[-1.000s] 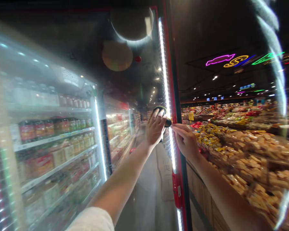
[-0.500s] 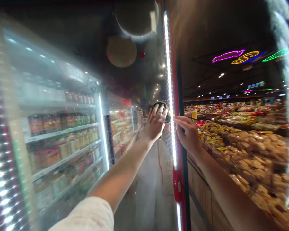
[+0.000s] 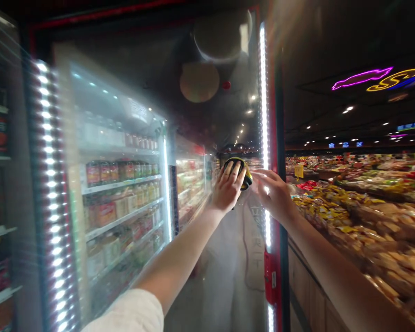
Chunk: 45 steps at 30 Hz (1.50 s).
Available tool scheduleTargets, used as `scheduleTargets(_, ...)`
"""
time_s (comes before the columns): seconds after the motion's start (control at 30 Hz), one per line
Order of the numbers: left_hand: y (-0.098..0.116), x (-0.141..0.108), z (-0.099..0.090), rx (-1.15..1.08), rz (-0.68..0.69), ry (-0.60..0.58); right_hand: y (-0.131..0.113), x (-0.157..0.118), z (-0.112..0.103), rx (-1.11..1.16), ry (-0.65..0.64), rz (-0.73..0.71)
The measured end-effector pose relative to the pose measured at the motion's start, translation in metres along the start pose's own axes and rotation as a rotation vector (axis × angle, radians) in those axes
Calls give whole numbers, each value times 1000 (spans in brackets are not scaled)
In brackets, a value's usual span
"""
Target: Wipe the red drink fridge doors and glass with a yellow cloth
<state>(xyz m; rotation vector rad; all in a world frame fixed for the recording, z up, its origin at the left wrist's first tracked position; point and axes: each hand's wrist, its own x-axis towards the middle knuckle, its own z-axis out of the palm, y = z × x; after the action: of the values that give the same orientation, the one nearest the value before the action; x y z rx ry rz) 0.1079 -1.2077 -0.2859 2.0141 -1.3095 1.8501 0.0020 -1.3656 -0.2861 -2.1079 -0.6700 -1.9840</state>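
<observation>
The left hand (image 3: 228, 186) is over a black-and-yellow object (image 3: 248, 180) near the centre of the view, in front of the glass door (image 3: 214, 258). Its grip is partly closed: the fingers are slightly spread and curve over the object, which shows past the fingertips at about 2 o'clock from the palm. A pale sleeve (image 3: 129, 311) covers the upper part of that arm, towards 7 o'clock.

The right hand (image 3: 275, 196) is just beside the object, at its 4 o'clock. Its grip is loosely open, holding nothing that shows, with the fingers pointing to 9 o'clock; whether their blurred tips touch the object, I cannot tell.

An upright light strip (image 3: 263, 92) runs along the door's edge from 1 o'clock to 5 o'clock, broken by a red fitting (image 3: 270, 279) at 5 o'clock. Shelves of bottles and packages (image 3: 119, 184) show in the glass at 9 o'clock. Heaped packaged goods (image 3: 370, 226) lie around 4 o'clock, and neon signs (image 3: 361, 78) glow at 2 o'clock.
</observation>
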Motion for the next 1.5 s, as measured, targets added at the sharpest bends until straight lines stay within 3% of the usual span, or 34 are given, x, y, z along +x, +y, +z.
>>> scheduleTargets(0.13,-42,18,-15,16,-150,48,-5,11,16,-42,-74,-12)
scheduleTargets(0.27,-66,-19,-18,29,-316,159,-12,4,21,-77,-122,-21)
scheduleTargets(0.37,-61,-49,-14,12,-247,130,-19,2,27,-81,-130,-10)
scheduleTargets(0.47,-61,-48,-16,-2,-145,49,-28,11,42,-75,-124,-4)
scheduleTargets(0.57,-84,-28,-27,-17,-127,34,-38,24,60,-70,-98,0)
scheduleTargets(0.67,-118,-24,-40,-34,-216,76,-50,29,74,-82,-107,6)
scheduleTargets(0.73,-134,-39,-44,-30,-313,94,-60,28,79,-89,-124,8)
scheduleTargets(0.83,-138,-78,-45,-13,-425,96,-74,24,85,-93,-152,23)
scheduleTargets(0.93,-130,-102,-42,-15,-300,27,-87,25,96,-104,-195,32)
scheduleTargets(1.07,-146,-90,-49,-7,-98,-23,-105,36,118,-128,-237,30)
scheduleTargets(1.2,-198,-84,-70,25,-199,21,-123,44,137,-138,-247,19)
scheduleTargets(1.3,-225,-109,-81,28,-349,72,-138,43,145,-147,-257,16)
scheduleTargets(1.4,-222,-139,-79,43,-412,85,-153,42,154,-164,-280,25)
scheduleTargets(1.5,-209,-149,-73,51,-251,10,-166,46,167,-174,-311,46)
